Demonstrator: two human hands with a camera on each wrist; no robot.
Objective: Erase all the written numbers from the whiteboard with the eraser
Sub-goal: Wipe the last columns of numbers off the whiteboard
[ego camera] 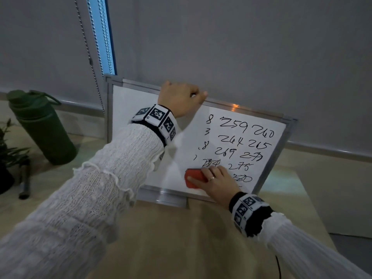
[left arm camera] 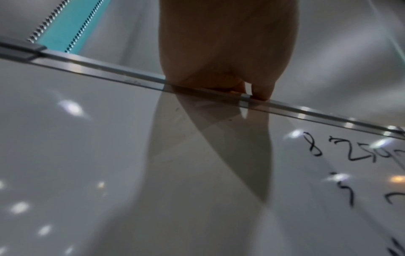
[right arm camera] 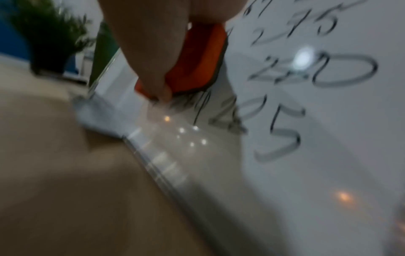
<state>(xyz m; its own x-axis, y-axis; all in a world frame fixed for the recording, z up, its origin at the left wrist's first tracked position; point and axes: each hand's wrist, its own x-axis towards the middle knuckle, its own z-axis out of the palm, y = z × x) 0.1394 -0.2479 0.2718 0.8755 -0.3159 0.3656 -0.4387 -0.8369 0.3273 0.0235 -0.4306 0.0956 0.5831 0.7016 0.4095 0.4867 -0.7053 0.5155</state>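
Note:
A framed whiteboard (ego camera: pixel 138 109) leans against the wall on the table. Its left half is blank; black handwritten numbers (ego camera: pixel 244 138) fill the right half in rows. My left hand (ego camera: pixel 181 97) grips the board's top frame edge (left arm camera: pixel 105 68), fingers curled over it, as the left wrist view (left arm camera: pixel 228 52) shows. My right hand (ego camera: pixel 215 182) holds a red eraser (ego camera: pixel 194 177) flat against the board's lower middle, beside smudged digits. The right wrist view shows the eraser (right arm camera: pixel 197 64) pressed on the board above blurred numbers (right arm camera: pixel 285 110).
A dark green bottle (ego camera: pixel 42 125) stands at the left of the table (ego camera: pixel 181 238), with a potted plant (ego camera: pixel 8 150) at the far left edge. Blind cords (ego camera: pixel 90 47) hang behind the board's left corner. A dark cable (ego camera: pixel 278 266) lies near my right sleeve.

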